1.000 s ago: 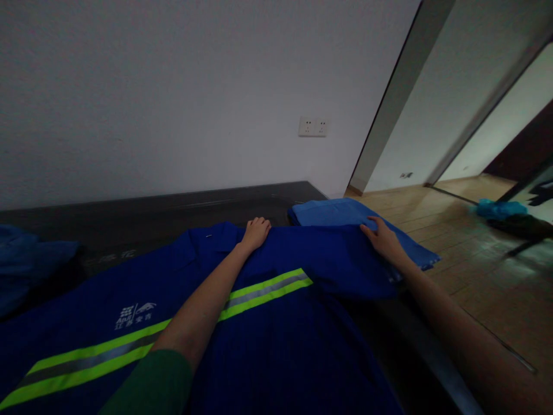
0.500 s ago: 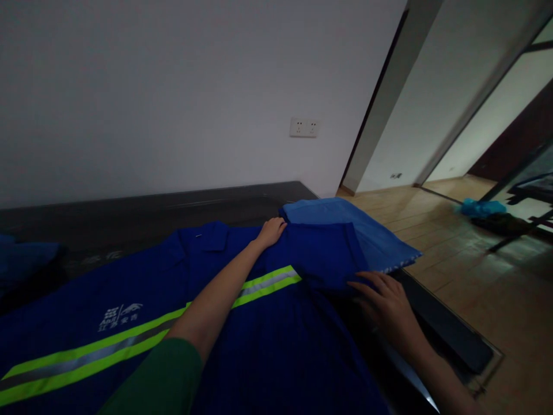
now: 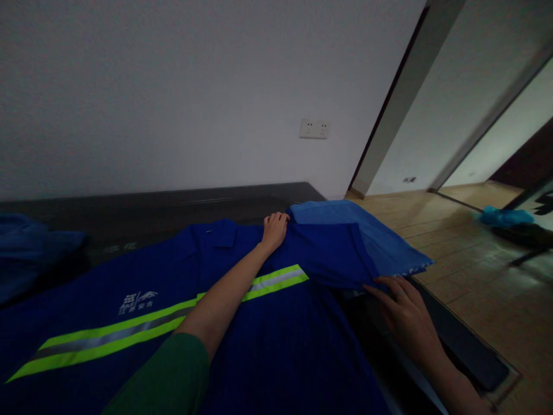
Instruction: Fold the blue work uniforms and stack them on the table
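Observation:
A dark blue short-sleeved work shirt (image 3: 276, 346) with yellow-and-silver reflective bands and a white chest print lies spread out, its collar toward the wall. My left hand (image 3: 275, 231) is at the shoulder on the right side, fingers bent and gripping the cloth there. At the lower corner of the right-side sleeve, my right hand (image 3: 406, 308) pinches the hem between thumb and fingers. Lighter blue cloth (image 3: 341, 214) lies partly under that sleeve and hangs over the table's right edge.
The dark, glossy table (image 3: 173, 207) stands against a pale wall with a double socket (image 3: 314, 128). Crumpled blue clothing (image 3: 26, 248) lies at the left. A bright blue bag (image 3: 505, 217) rests on the wooden floor at the right.
My right hand has closed on the sleeve's corner, and the sleeve lies straighter. The fingers of my left hand have bent more at the shoulder. The view has shifted slightly left.

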The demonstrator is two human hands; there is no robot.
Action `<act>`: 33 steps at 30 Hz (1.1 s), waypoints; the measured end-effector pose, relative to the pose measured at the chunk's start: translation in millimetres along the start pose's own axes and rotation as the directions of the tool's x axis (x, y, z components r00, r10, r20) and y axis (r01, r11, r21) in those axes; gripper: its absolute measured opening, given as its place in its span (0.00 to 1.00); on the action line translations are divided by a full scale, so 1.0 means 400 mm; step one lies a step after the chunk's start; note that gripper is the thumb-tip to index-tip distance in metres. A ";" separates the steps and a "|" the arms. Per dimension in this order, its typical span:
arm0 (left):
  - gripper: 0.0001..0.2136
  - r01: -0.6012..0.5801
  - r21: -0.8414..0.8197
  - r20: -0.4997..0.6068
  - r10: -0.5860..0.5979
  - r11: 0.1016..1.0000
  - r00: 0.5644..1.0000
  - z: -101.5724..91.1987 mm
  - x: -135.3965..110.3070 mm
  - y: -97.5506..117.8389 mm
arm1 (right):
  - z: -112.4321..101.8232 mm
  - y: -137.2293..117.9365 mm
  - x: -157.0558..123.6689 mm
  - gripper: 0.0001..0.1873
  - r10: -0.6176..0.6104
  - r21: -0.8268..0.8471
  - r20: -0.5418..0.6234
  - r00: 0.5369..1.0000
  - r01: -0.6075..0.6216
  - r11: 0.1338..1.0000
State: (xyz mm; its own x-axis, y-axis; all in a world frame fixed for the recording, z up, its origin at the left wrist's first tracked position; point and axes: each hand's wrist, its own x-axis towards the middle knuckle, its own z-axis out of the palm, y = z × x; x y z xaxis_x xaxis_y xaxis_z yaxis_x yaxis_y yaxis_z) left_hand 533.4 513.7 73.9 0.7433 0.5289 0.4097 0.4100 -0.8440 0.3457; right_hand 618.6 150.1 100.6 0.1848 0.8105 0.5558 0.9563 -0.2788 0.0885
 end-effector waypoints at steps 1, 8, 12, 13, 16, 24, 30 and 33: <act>0.12 -0.020 0.012 -0.030 0.021 1.000 0.999 -0.014 -0.014 0.008 | -0.007 -0.012 0.000 0.22 0.008 0.024 -0.022 1.000 -0.008 1.000; 0.19 -0.021 0.085 0.174 0.006 0.996 0.985 -0.031 -0.134 0.042 | 0.042 -0.241 0.033 0.26 -0.150 0.274 0.102 0.983 0.117 0.954; 0.22 0.019 0.018 0.269 -0.023 1.000 0.963 -0.011 -0.156 0.029 | 0.125 -0.306 0.013 0.32 -0.182 0.287 0.341 0.922 0.082 0.954; 0.23 0.019 -0.012 0.260 -0.015 1.000 0.965 -0.012 -0.156 0.026 | 0.139 -0.305 0.006 0.32 -0.187 0.276 0.365 0.912 0.086 0.957; 0.25 0.045 -0.124 0.170 -0.024 0.991 0.985 -0.040 -0.159 0.020 | 0.160 -0.287 -0.009 0.31 -0.205 0.250 0.356 0.912 0.119 0.961; 0.21 0.043 -0.018 -0.158 -0.046 0.999 0.986 -0.373 -0.329 -0.199 | 0.139 -0.280 0.047 0.23 -0.242 0.252 0.302 0.922 0.168 0.953; 0.17 0.513 0.365 -0.240 -0.455 0.777 0.858 -0.720 -0.690 -0.567 | 0.099 -0.416 0.219 0.17 -0.323 0.369 0.226 0.919 0.226 0.902; 0.18 0.573 0.478 -0.129 -0.592 0.666 0.796 -0.793 -0.856 -0.668 | 0.106 -0.557 0.320 0.16 -0.409 0.474 0.233 0.882 0.264 0.840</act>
State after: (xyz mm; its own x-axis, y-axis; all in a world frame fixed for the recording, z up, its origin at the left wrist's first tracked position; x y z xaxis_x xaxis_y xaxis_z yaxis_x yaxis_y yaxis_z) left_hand 1.8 586.3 108.9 0.2809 0.9317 0.2301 0.9513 -0.3020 0.0613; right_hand 438.8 337.6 116.9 -0.1753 0.9492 0.2612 0.9594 0.2243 -0.1711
